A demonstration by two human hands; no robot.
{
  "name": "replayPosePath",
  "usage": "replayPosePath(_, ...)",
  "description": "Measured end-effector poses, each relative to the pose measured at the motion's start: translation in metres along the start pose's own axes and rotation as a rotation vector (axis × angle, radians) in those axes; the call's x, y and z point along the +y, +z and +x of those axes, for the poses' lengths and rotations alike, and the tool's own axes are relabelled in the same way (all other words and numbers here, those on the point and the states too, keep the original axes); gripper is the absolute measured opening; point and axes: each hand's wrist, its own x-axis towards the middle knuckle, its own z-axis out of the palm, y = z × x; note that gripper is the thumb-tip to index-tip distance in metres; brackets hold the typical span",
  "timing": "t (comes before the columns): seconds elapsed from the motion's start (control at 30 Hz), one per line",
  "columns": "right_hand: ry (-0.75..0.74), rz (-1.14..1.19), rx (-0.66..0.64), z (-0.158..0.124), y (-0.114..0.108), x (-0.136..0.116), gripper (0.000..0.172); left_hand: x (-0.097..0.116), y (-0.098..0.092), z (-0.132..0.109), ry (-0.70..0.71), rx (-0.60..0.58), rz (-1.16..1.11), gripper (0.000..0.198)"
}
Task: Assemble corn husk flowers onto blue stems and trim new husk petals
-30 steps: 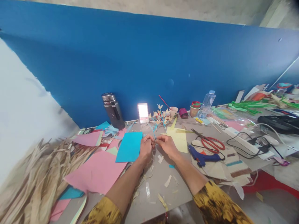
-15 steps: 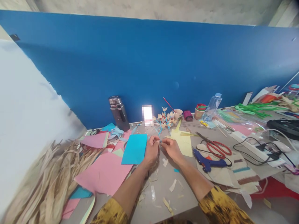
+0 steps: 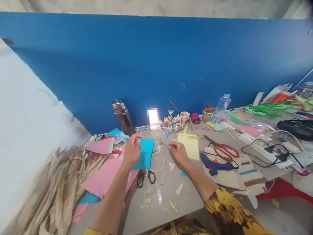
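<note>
My right hand [image 3: 178,151] pinches the lower end of a blue-wrapped stem between thumb and fingertips. This stem belongs to a spray of handmade flowers [image 3: 171,123] with small pale blossoms on blue twigs, leaning up toward the back of the table. My left hand [image 3: 132,150] is off the spray, raised above the left part of a bright blue paper sheet [image 3: 146,156]. Its fingers are loosely bent and apart, with nothing visible in them. Black-handled scissors [image 3: 146,179] lie in front of the blue sheet, their blades hidden.
Right of my right hand lie yellow paper [image 3: 193,147], red-handled scissors [image 3: 226,151], a blue glue gun [image 3: 216,164] and a power strip [image 3: 264,151]. Pink paper [image 3: 107,179] and dried husks [image 3: 53,192] cover the left. A dark flask [image 3: 123,117] and plastic bottle [image 3: 221,109] stand behind.
My left hand has let go of the stem and moved left over the blue sheet, uncovering the black-handled scissors. My right hand stays at the stem.
</note>
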Motion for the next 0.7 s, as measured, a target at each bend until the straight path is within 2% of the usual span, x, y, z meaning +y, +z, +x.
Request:
replayPosePath(0.1, -0.002, -0.002, -0.006, 0.001, 0.001, 0.0, 0.022, -0.017, -0.035, -0.018, 0.001, 0.086, 0.291, 0.02)
replayPosePath(0.17, 0.0, -0.004, -0.007, 0.001, 0.002, 0.0, 0.023, -0.032, -0.048, -0.032, -0.05, 0.052, 0.45, 0.019)
replayPosePath(0.23, 0.0, -0.01, -0.005, 0.001, 0.002, 0.0, 0.023, -0.046, -0.054, -0.042, -0.108, -0.012, 0.575, 0.018)
replayPosePath(0.3, 0.0, -0.02, 0.004, 0.001, 0.002, 0.002, 0.024, -0.057, -0.054, -0.046, -0.119, -0.069, 0.642, 0.017)
replayPosePath(0.47, 0.007, -0.07, 0.058, 0.004, 0.0, 0.01, 0.027, -0.065, -0.042, -0.04, -0.14, -0.092, 0.699, 0.026)
replayPosePath(0.57, 0.008, -0.111, 0.079, 0.006, -0.001, 0.015, 0.026, -0.066, -0.037, -0.036, -0.161, -0.102, 0.662, 0.027)
replayPosePath(0.7, -0.003, -0.146, 0.062, 0.006, -0.002, 0.015, 0.024, -0.066, -0.039, -0.038, -0.168, -0.03, 0.493, 0.025)
